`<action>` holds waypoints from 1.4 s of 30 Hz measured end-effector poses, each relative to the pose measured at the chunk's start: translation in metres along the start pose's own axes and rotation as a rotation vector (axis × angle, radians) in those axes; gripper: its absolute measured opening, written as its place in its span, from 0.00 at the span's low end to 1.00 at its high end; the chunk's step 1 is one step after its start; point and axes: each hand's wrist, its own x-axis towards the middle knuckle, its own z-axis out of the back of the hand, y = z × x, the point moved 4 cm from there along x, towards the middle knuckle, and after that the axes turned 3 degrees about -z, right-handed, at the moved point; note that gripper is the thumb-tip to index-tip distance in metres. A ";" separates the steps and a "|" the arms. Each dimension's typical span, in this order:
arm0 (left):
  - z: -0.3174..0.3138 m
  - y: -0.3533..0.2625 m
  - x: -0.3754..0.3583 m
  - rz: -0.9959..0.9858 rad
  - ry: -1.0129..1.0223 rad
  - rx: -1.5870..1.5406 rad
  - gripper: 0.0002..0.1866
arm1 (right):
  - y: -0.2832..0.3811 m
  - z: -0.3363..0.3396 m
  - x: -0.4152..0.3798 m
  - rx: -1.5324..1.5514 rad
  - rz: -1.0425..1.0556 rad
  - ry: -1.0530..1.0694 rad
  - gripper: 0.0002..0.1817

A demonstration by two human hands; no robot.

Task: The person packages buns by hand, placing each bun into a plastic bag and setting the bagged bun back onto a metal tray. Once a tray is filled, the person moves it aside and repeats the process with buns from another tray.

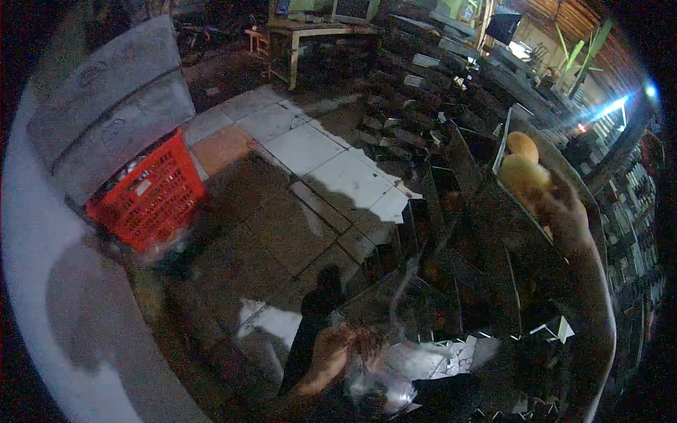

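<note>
My left hand (335, 352) is low in the centre, fingers curled at the top of a clear, crinkled plastic bag (384, 391) that hangs beside it. At the upper right my right arm reaches into a dark, thin-walled compartment (504, 144). There my right hand (557, 197) is blurred against a pale yellow round thing (520, 173); its fingers cannot be made out. Just above sits a smooth orange-yellow round thing (522, 146).
A red perforated crate (151, 194) stands at the left by a grey panelled surface (116, 106). Dark stepped compartments (458, 275) fill the centre right. Behind are a wooden table (317, 30), white floor tiles (310, 148) and a bright lamp (612, 109).
</note>
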 end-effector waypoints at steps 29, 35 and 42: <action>-0.126 0.045 -0.030 -0.295 -0.050 0.334 0.28 | 0.040 -0.142 -0.302 0.264 0.373 0.284 0.33; -0.082 0.026 0.003 -0.027 0.062 -0.256 0.27 | 0.039 -0.159 -0.287 0.031 0.447 0.269 0.32; -0.013 0.027 0.042 0.067 0.048 -0.746 0.25 | 0.048 -0.164 -0.289 -0.052 0.436 0.290 0.25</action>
